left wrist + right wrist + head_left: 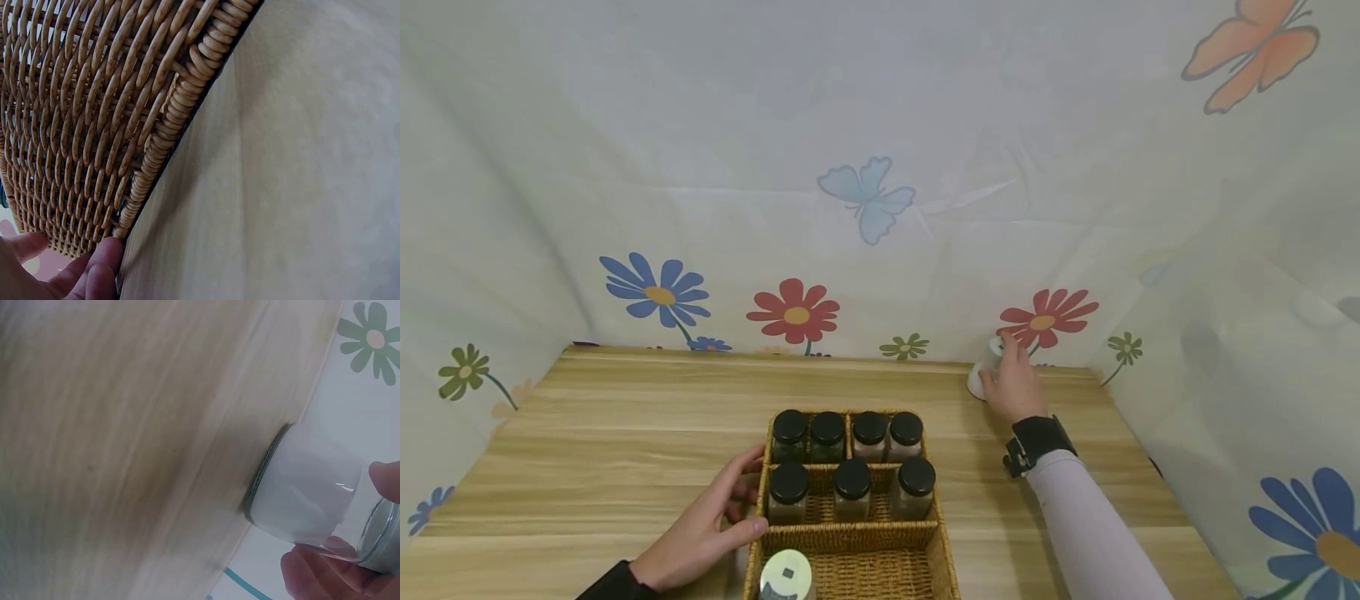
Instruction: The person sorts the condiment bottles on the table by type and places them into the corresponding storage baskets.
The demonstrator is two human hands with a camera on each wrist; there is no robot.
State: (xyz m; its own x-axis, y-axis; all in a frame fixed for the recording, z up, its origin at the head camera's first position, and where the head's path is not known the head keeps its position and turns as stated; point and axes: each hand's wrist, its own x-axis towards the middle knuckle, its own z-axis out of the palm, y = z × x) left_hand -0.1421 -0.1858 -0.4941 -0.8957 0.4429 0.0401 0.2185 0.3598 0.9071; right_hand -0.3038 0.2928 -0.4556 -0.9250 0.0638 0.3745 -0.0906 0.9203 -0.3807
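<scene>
My right hand grips a glass jar near the back edge of the table, thumb and fingers on either side of its upper part. White contents fill the lower part of the jar in the right wrist view, and its base is right at the tabletop. At the left side of a woven basket, my left hand is spread, with its thumb at the rim and fingers against the outer wall. The left wrist view shows its fingertips low on the basket's weave.
Several black-lidded jars stand in the basket's back and middle compartments. A jar with a pale lid sits in the front compartment's left side. Flowered white cloth hangs behind and beside the wooden table.
</scene>
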